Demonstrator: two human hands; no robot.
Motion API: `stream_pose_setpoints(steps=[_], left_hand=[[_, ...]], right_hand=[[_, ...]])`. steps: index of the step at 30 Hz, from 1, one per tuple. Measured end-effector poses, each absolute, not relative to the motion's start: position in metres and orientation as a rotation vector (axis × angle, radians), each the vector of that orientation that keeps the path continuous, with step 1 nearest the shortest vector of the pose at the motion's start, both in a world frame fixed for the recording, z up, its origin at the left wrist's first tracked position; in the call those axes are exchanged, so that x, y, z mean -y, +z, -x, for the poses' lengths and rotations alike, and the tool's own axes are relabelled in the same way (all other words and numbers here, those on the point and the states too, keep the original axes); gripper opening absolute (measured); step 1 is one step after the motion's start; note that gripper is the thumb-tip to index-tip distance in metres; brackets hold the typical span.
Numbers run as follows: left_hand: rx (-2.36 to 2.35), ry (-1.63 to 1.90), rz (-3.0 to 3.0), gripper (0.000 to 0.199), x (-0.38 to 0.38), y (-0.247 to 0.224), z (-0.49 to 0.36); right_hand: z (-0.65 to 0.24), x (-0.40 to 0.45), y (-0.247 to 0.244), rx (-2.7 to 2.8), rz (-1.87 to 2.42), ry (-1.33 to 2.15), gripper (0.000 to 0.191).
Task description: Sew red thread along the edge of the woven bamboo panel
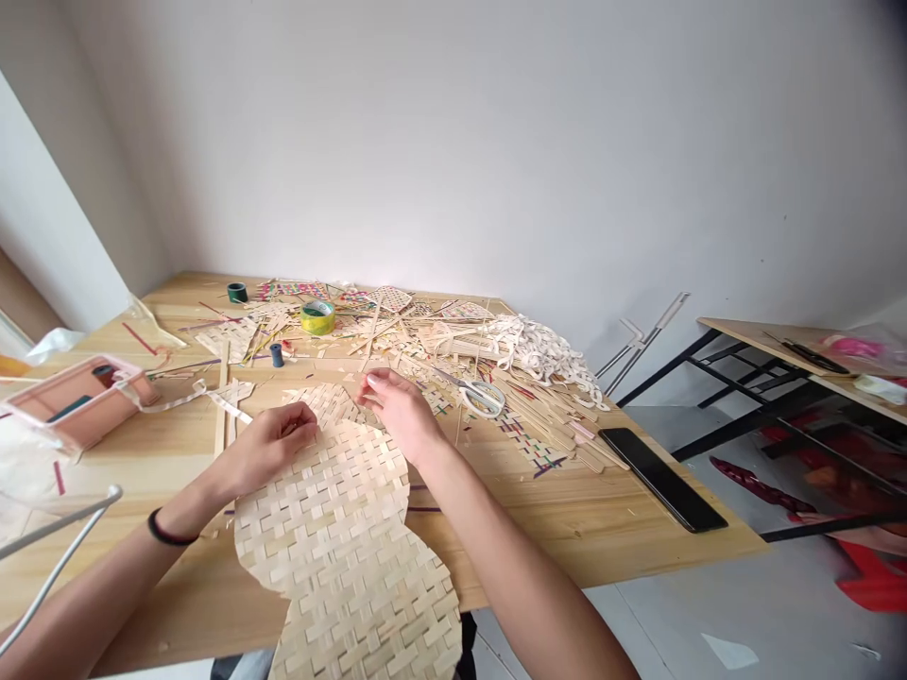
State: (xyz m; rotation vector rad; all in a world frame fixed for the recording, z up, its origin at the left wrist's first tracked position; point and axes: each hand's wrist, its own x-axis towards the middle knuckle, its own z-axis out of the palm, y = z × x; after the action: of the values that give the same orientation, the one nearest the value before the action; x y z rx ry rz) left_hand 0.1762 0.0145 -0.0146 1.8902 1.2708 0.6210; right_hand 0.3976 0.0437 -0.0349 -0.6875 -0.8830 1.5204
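Mat (pixel 347 529), long axis pointing away from the person; left hand (pixel 265 449) curled shut over its left edge, right hand (pixel 407 416) pinched, farther out; contents indiscernible.

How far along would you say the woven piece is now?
The broad woven piece already looks closely interlaced. The left hand and right hand are at its far end; anything pinched is too small to tell. Its jagged edges suggest some trimming or finishing is left.

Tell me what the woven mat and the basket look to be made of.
Woven mat: probably bamboo or wood strips, matte and unpainted; pale, flat, crossing bands show. Basket: likely pink molded plastic, smooth, judging by its even color and rounded rim.
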Motion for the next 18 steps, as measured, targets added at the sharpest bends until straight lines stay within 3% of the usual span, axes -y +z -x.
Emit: stream_pose_setpoints(steps=[10,18], left_hand=[[-1.256,0.611,-1.899,0.049,-0.014,-0.012,-0.176],[-1.210,0.643,-1.908,0.051,-0.016,-0.015,-0.175]], right_hand=[[-0.423,-0.054,-0.013,0.430,0.550,1.529,0.014],[-0.433,-0.059,-0.013,0.725,0.566,1.452,0.040]])
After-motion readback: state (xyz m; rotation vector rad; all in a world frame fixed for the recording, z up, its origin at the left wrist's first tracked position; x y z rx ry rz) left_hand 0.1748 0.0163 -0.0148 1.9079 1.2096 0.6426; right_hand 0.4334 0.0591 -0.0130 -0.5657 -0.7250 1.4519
